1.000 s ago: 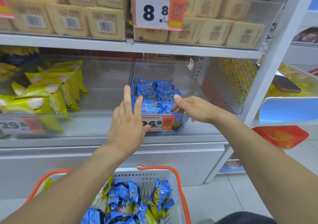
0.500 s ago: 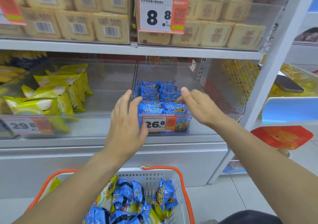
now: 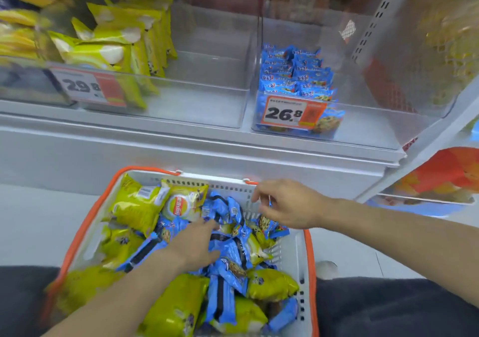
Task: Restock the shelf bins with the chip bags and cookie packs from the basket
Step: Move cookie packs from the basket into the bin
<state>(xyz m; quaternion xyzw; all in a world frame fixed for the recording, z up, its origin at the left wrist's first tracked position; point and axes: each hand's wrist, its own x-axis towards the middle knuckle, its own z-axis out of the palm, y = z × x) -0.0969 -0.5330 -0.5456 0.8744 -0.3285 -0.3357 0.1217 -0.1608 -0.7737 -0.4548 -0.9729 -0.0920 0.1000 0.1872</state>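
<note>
In the basket, left hand lies open on blue cookie packs; right hand hovers loose, empty

bright, even store light, motion blur throughout, wide-angle bending at the edges

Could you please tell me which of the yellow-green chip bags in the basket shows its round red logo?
The yellow-green chip bag against the white orange-rimmed basket's far wall, beyond the left hand; the others show none.
</note>
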